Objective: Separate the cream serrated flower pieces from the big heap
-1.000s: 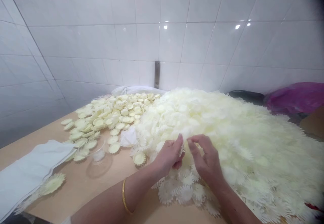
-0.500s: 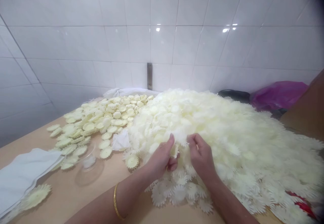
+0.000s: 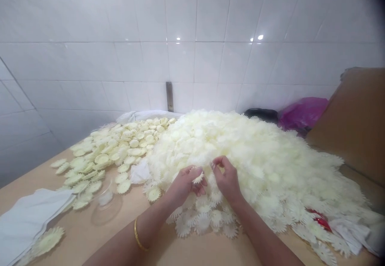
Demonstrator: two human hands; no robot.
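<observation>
A small cream flower piece (image 3: pixel 198 176) with a toothed edge is held between the thumb and fingers of my left hand (image 3: pixel 185 184). Just to its right, my right hand (image 3: pixel 225 178) has thumb and forefinger pinched together; whatever may be between them is too small to make out. Both hands are over the front of a big heap of pale, thin fringed flower pieces (image 3: pixel 255 150). Thicker, layered yellowish flowers (image 3: pixel 102 160) lie in a looser pile to the left.
A clear round dish (image 3: pixel 106 198) with something white in it stands on the wooden table (image 3: pixel 126 228). White sheets (image 3: pixel 30 212) lie at the left edge, a crumpled white tissue (image 3: pixel 140 172) by the heap. A brown cardboard box (image 3: pixel 357 117), purple bag (image 3: pixel 303 111) and red item (image 3: pixel 323 221) are on the right.
The view has swung slightly right and up. My right hand's fingertips have drawn away from the heap a little, and the flower piece in my left hand shows more plainly.
</observation>
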